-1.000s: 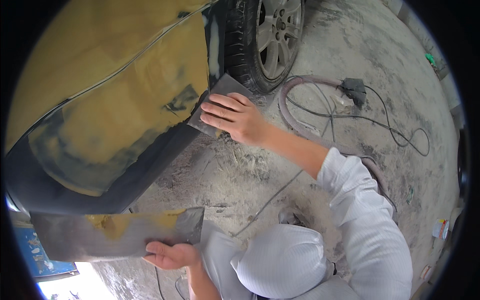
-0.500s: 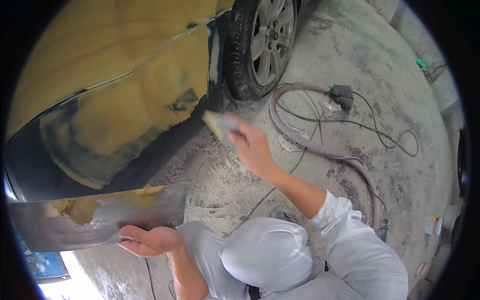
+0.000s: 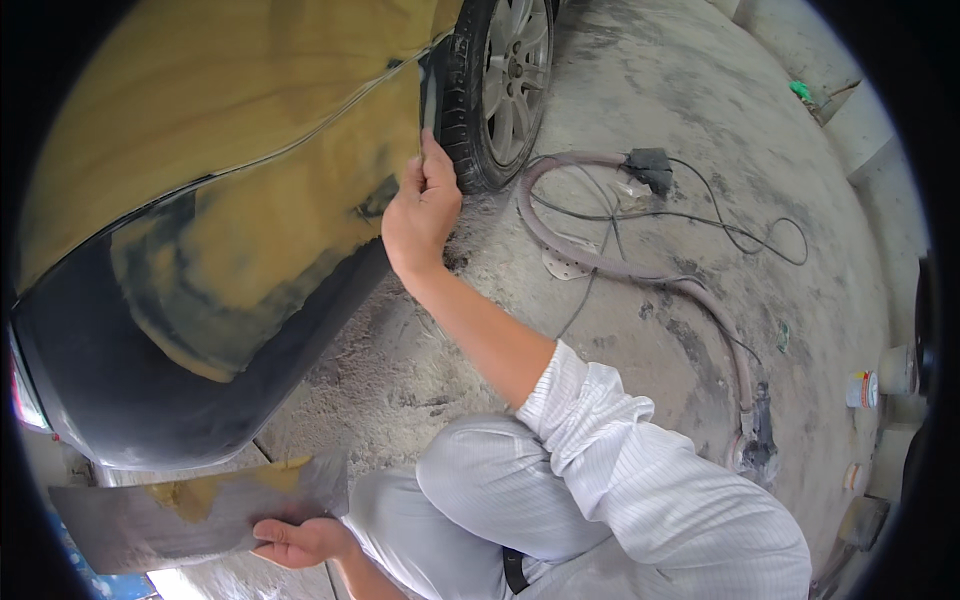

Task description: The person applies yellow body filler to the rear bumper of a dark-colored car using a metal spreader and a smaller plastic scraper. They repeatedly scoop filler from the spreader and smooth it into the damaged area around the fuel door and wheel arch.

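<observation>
My right hand (image 3: 422, 215) reaches to the edge of the car's wheel arch, its fingers pinched round a putty spreader that is almost wholly hidden behind them. Just above the fingertips runs a pale grey strip on the dark arch edge (image 3: 432, 95). The car bumper (image 3: 85, 365) is black, with sanded yellow filler (image 3: 225, 250) spread over much of it. Low on the left, my left hand (image 3: 305, 543) grips a flat grey mixing board (image 3: 115, 530) by its near edge. A lump of yellow putty (image 3: 195, 495) lies along the board's far side.
Right beside my right hand stands the car wheel (image 3: 515, 75). A ribbed hose (image 3: 640, 270) and a black cable (image 3: 715, 215) curl over the dusty concrete floor (image 3: 650, 350). Small tubs (image 3: 862, 390) stand by the wall at the right.
My right hand has moved up and left from over the floor to the wheel arch edge, with the spreader turned mostly out of sight. My left hand and the board sit lower in view.
</observation>
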`<act>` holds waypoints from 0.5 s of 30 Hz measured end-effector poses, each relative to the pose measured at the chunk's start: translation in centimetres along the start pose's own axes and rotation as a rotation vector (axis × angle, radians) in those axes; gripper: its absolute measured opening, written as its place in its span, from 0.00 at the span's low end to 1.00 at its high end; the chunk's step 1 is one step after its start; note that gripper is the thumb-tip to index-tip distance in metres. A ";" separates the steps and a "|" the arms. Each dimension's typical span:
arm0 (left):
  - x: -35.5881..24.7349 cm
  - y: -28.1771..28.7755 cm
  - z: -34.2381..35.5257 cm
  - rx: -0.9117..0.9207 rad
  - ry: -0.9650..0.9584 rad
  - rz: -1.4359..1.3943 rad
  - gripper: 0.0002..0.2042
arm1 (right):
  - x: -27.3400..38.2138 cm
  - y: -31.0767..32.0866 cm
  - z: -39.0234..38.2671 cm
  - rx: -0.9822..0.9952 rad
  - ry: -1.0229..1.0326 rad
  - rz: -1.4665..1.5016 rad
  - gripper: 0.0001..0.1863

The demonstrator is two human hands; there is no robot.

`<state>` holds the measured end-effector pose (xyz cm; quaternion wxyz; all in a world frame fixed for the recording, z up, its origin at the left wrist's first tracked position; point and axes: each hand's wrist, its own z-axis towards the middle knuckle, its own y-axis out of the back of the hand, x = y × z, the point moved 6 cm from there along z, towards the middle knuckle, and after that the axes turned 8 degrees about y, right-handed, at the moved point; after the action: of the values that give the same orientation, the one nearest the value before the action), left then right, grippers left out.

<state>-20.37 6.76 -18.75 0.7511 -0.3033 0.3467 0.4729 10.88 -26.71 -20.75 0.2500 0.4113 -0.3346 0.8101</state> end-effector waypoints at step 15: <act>4.1 8.9 5.9 -0.092 0.129 0.320 0.26 | 4.1 -0.4 -7.9 0.186 0.236 -0.021 0.28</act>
<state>-25.91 16.76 -19.82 0.6278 -0.3082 0.4160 0.5813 5.04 -20.04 -20.68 0.2567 0.3381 -0.2221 0.8778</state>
